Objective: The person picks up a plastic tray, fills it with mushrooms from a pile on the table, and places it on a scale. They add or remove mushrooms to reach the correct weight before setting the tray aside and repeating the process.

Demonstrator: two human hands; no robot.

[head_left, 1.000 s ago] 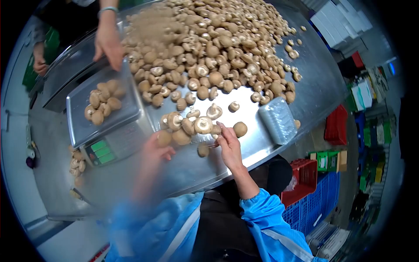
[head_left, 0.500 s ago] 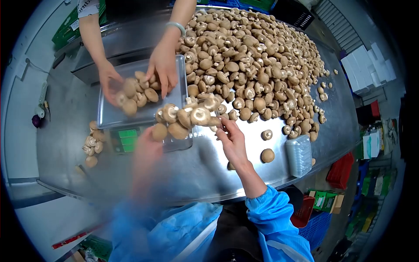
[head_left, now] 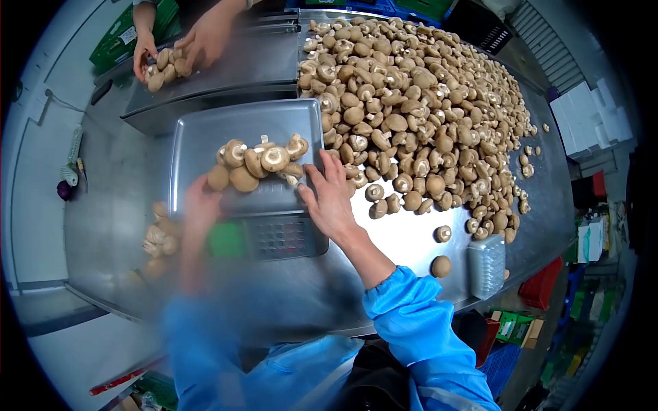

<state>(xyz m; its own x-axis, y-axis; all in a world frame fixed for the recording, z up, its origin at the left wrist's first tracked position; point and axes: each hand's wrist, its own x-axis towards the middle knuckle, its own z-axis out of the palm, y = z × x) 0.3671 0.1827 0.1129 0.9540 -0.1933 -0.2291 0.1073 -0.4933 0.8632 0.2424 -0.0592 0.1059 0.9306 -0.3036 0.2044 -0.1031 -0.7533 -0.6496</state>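
Note:
A clump of brown-capped mushrooms (head_left: 275, 159) lies on the metal tray (head_left: 212, 133) of a scale with a keypad (head_left: 281, 237) and a lit green display (head_left: 227, 240). My right hand (head_left: 332, 198) is at the tray's right rim, fingers apart, with the tips close to the clump's right end. At the clump's left end is my left hand (head_left: 200, 212), its fingers smeared by blur beside a round cap. Across the table, another person's hands (head_left: 205, 34) hold a second bunch of mushrooms (head_left: 164, 67) above a metal surface (head_left: 226, 68).
A large heap of mushrooms (head_left: 418, 109) spreads to the right of the scale. Some loose ones, including a round cap (head_left: 441, 266), lie near a stack of clear plastic trays (head_left: 486, 267). A smaller group of mushrooms (head_left: 161, 236) sits left of the scale.
My hands have lowered the mushrooms onto the scale tray, and my right hand's fingers have opened. The other person's hands have lifted their mushrooms off the tray and moved away to the upper left.

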